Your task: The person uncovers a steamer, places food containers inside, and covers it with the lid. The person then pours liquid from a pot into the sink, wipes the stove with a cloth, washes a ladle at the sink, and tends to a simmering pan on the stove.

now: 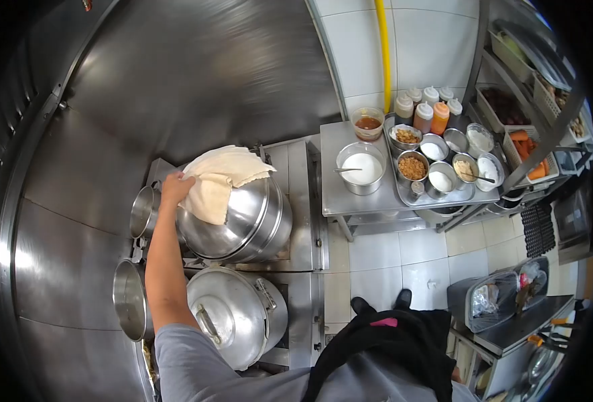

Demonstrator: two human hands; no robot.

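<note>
Room above near pot (239, 301), domed pot (249, 224) beyond

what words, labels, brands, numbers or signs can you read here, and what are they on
None can be read.
Squeeze bottles: no readable label.
Pink patch on the black garment: no legible lettering.
Wrappers in the bin: too small and blurred to read.
Cloth and domed metal lid: no lettering I can make out.

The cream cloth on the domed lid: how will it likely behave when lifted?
The cloth is probably floppy, since it drapes and folds over the domed lid. It is perhaps light, as its edge looks thin.
</note>
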